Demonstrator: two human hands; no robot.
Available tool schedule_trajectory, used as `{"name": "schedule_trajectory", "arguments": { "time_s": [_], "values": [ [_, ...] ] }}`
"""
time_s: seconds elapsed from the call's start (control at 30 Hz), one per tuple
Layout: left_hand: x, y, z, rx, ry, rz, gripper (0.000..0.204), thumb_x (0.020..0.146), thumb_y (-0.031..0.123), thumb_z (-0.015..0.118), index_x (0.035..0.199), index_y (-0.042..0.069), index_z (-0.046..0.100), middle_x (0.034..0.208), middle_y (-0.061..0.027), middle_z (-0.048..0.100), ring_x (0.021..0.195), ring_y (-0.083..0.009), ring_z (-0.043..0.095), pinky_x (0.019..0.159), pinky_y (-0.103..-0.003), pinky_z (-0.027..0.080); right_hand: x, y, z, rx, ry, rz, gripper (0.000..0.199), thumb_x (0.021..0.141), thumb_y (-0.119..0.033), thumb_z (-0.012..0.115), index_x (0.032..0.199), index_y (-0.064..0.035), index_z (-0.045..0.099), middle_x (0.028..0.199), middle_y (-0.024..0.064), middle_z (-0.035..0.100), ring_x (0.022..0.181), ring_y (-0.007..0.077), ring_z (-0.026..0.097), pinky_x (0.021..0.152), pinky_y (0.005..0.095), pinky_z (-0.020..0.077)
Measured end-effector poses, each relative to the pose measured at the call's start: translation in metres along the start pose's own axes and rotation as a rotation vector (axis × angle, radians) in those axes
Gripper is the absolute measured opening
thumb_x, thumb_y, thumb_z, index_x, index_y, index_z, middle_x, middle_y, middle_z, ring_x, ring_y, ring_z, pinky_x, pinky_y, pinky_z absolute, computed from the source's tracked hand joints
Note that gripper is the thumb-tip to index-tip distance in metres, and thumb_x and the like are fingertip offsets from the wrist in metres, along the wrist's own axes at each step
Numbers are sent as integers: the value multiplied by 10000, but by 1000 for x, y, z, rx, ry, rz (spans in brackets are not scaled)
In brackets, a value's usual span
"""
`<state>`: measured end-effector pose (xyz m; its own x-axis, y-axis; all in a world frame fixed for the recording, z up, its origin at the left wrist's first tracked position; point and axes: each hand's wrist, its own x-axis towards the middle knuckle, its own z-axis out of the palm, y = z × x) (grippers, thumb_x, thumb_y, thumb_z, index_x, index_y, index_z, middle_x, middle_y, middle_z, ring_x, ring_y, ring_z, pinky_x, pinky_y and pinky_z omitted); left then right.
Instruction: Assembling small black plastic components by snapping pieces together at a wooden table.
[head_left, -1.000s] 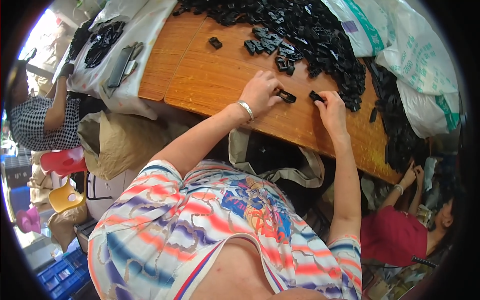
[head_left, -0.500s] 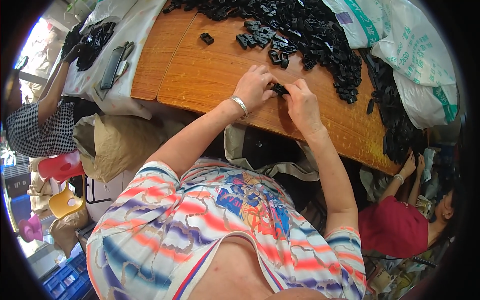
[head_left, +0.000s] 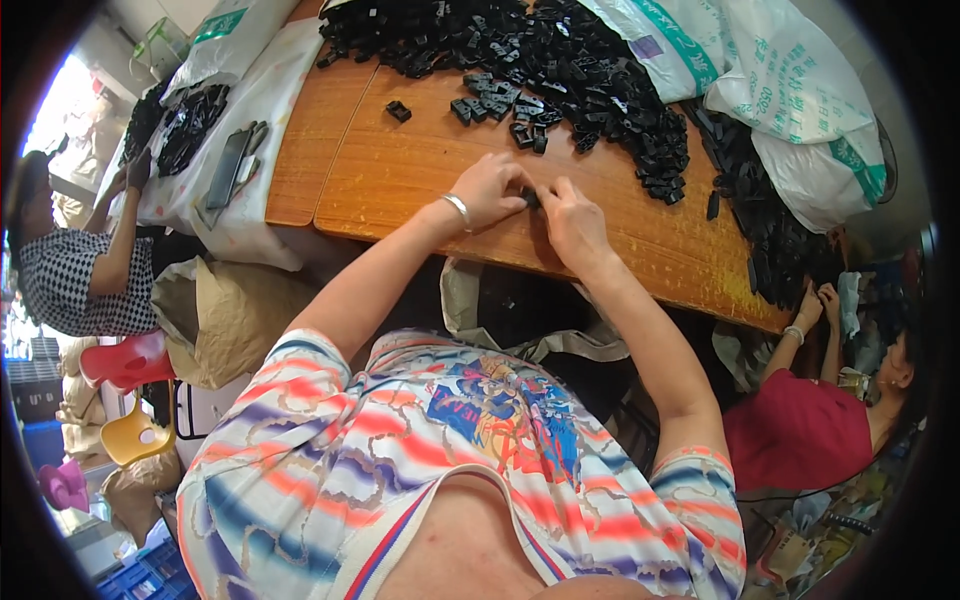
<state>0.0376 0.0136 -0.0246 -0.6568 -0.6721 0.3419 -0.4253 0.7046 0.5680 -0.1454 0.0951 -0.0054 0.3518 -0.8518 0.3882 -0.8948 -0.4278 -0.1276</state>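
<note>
Small black plastic part (head_left: pixel 530 199) pinched between both hands, centre of frame, above the wooden table (head_left: pixel 400 170).

Left hand (head_left: pixel 490 190) and right hand (head_left: pixel 573 222) close narrowly on it, fingertips meeting. A heap of black parts (head_left: pixel 560 60) fills the upper centre; white sacks (head_left: pixel 790 90) lie upper right.

two hands, the left hand (head_left: pixel 490 190) and the right hand (head_left: pixel 572 225), were seen meeting on one small black part (head_left: pixel 530 199). one wooden table (head_left: pixel 420 170) was counted, one large heap of black parts (head_left: pixel 560 50), two co-workers and two white sacks (head_left: pixel 790 90).
</note>
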Motion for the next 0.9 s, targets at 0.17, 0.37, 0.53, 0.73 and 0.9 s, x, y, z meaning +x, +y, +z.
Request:
{"name": "schedule_trajectory", "arguments": {
  "time_s": [0.17,0.37,0.53,0.73,0.9],
  "values": [
    [23,-18,-19,-59,-47,-56,343,788,9,632,1121,87,659,1072,-123,624,990,-287,600,872,-369,519,-58,-41,-32,263,-90,114,256,772,-101,721,1010,-64,635,942,148,584,790,365,645,663,441,536],
    [54,-26,-25,435,110,260,403,755,-57,626,1125,104,631,1124,-102,565,1072,-310,537,909,-385,494,-71,-43,-35,313,-135,50,199,782,-143,733,958,-84,661,870,116,592,777,322,648,627,413,533],
    [62,-32,-26,493,-34,274,304,758,11,663,1053,68,623,1074,-71,590,1005,-272,568,868,-352,501,-10,35,-21,197,100,170,111,810,-57,670,921,-60,681,894,133,632,803,333,655,684,413,536],
    [54,-24,-28,429,18,276,345,771,32,681,1104,102,623,1044,-65,597,993,-261,578,855,-346,508,50,98,5,-118,69,141,199,889,-58,535,1031,-97,669,1056,120,572,891,321,656,743,416,548],
    [35,-29,-21,354,124,218,347,770,12,680,1097,125,647,1023,-62,584,987,-258,563,823,-335,521,51,106,3,-137,-21,225,149,869,-77,597,1005,-97,654,1037,132,571,893,344,656,749,426,549]
  ]
}}
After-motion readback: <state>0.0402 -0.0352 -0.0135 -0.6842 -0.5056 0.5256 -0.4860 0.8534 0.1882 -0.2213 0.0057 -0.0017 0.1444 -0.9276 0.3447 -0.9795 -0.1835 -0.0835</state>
